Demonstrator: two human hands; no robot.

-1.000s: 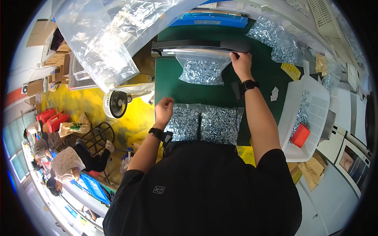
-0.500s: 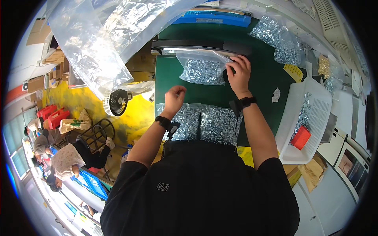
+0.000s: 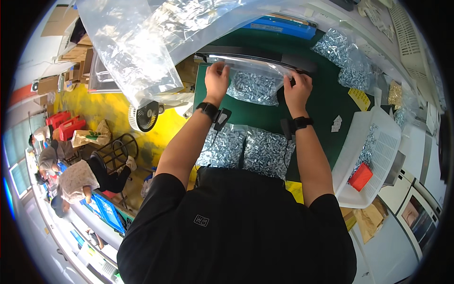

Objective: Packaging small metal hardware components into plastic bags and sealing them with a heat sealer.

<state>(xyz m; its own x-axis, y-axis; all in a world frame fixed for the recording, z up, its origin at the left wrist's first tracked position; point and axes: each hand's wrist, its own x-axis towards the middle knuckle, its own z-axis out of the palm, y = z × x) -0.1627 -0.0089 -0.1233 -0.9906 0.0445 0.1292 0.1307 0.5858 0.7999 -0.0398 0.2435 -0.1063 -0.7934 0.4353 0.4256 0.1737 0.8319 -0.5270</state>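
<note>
A clear plastic bag (image 3: 254, 88) of small silvery metal pieces, like short sleeves or nuts, lies on the green table. Its upper edge reaches up to a long black bar-shaped device (image 3: 257, 53). My left hand (image 3: 217, 81) pinches the left corner of that edge, fingers closed. At the right corner, my right hand (image 3: 297, 92) also grips the plastic between thumb and fingers. Closer to my body lie two more full bags side by side, a left bag (image 3: 223, 146) and a right bag (image 3: 266, 150). Both wrists wear black bands with small devices.
To the right stands a white plastic basket (image 3: 341, 177) with loose metal pieces and a red container (image 3: 361, 177). Filled bags (image 3: 336, 47) lie at the far right, near a yellow sheet (image 3: 359, 99). Clear plastic sheeting (image 3: 137, 47) hangs at upper left above a fan (image 3: 144, 116). A person (image 3: 78, 184) sits farther left.
My left hand has moved up and away from me to the bag's left corner and closed on it. My right hand stays on the right corner. The whole view has shifted slightly.
</note>
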